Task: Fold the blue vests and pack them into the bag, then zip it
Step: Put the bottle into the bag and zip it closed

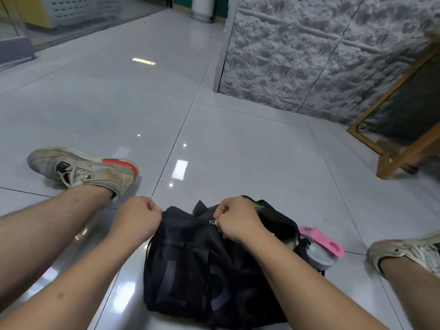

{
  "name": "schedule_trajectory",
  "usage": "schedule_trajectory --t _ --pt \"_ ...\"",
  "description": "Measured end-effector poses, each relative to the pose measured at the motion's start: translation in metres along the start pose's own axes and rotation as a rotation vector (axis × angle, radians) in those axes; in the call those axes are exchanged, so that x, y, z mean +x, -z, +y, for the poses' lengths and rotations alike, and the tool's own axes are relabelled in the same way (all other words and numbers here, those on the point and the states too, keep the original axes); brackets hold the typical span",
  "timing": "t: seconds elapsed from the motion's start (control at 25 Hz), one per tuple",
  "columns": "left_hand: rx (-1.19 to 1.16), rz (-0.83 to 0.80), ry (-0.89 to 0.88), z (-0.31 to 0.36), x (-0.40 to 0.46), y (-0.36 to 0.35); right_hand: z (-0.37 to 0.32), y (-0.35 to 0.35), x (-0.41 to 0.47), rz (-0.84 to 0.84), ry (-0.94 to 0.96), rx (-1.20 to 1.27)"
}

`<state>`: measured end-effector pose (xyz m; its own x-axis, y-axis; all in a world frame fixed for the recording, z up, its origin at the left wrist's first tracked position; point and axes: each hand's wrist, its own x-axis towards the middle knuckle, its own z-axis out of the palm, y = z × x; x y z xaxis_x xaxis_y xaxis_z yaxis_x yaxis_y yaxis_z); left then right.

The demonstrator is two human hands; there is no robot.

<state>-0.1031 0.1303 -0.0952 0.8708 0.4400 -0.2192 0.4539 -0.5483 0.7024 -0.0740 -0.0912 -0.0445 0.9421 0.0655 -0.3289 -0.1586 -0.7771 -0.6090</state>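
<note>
A black bag (pixel 197 263) lies on the tiled floor between my legs. My left hand (pixel 138 217) grips the bag's far left corner, fingers curled on the fabric. My right hand (pixel 235 220) pinches the silver zipper pull (pixel 212 221) on the bag's top. The zip looks closed to the left of the pull; to the right the opening gapes, showing an olive lining (pixel 276 222). No blue vest shows; the bag's inside is hidden.
A clear bottle with a pink lid (pixel 321 244) sits in the bag's right side pocket. My shoes rest on the floor at left (pixel 81 167) and right (pixel 404 253). A wooden frame (pixel 390 151) and a textured grey wall (pixel 309 55) stand at the back right.
</note>
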Motion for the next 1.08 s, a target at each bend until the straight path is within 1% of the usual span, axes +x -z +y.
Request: schedule_trajectory --t 0.12,0.24,0.52,0.68,0.84,0.92,0.96,1.0,1.08 --pt "-0.002 0.045 0.027 -0.001 -0.001 0.007 0.011 0.015 0.003 0.012 -0.029 -0.029" --pt "-0.010 0.065 0.039 -0.003 -0.004 0.012 0.021 0.033 0.002 0.021 -0.076 0.000" --pt "0.083 0.079 -0.004 -0.004 -0.003 0.009 0.045 0.063 -0.015 0.063 -0.142 0.027" --pt "0.080 0.127 -0.021 -0.008 -0.001 0.002 0.060 0.078 -0.018 0.090 -0.176 0.014" --pt "0.068 0.125 -0.037 -0.002 0.000 -0.001 0.074 0.089 -0.024 0.096 -0.210 0.083" --pt "0.205 0.183 -0.159 0.012 -0.010 -0.006 0.078 0.092 -0.025 0.090 -0.213 0.124" --pt "0.280 0.213 -0.246 0.021 -0.017 -0.012 0.078 0.092 -0.026 0.086 -0.211 0.143" --pt "0.312 0.210 -0.346 0.032 -0.024 -0.021 0.079 0.093 -0.027 0.081 -0.205 0.157" --pt "0.268 0.081 -0.534 0.055 -0.042 -0.044 0.080 0.093 -0.028 0.068 -0.192 0.177"
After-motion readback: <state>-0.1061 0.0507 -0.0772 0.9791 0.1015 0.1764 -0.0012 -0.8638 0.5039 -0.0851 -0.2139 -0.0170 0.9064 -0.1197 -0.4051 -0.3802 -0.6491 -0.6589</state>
